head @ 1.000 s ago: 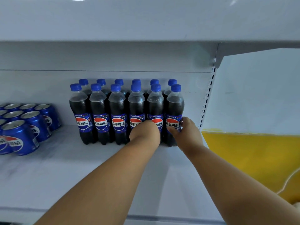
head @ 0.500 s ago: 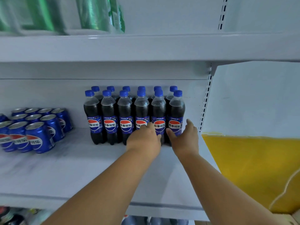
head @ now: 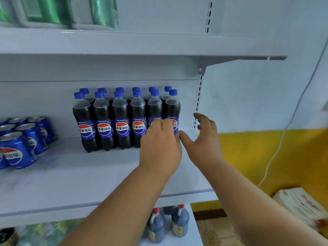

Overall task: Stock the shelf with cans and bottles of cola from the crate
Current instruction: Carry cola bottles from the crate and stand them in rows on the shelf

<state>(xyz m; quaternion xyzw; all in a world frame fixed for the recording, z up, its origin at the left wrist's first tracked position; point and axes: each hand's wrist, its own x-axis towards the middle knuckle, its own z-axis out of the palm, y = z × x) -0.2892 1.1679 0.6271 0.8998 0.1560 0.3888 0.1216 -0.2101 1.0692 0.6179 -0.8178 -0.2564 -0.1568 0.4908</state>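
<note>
Two rows of cola bottles (head: pixel 122 121) with blue caps stand upright at the back right of the white shelf (head: pixel 88 178). Several blue cola cans (head: pixel 26 139) are grouped at the shelf's left. My left hand (head: pixel 159 148) reaches in with bent fingers that touch the labels of the two rightmost front bottles and hide their lower halves. Just right of the row, my right hand (head: pixel 204 141) hovers with its fingers spread and holds nothing. No crate is in view.
Green bottles (head: pixel 99 11) stand on the shelf above. On the shelf below are dark jugs (head: pixel 179 221) with red caps. The slotted upright (head: pixel 198 103) ends the shelf on the right, beside a yellow wall (head: pixel 257 157), a white cable (head: pixel 276 153) and a white stack (head: pixel 298 205).
My right hand has come off the rightmost bottle and moved right, fingers spread. My left hand stays at the front bottles. The view has pulled back and tilted up.
</note>
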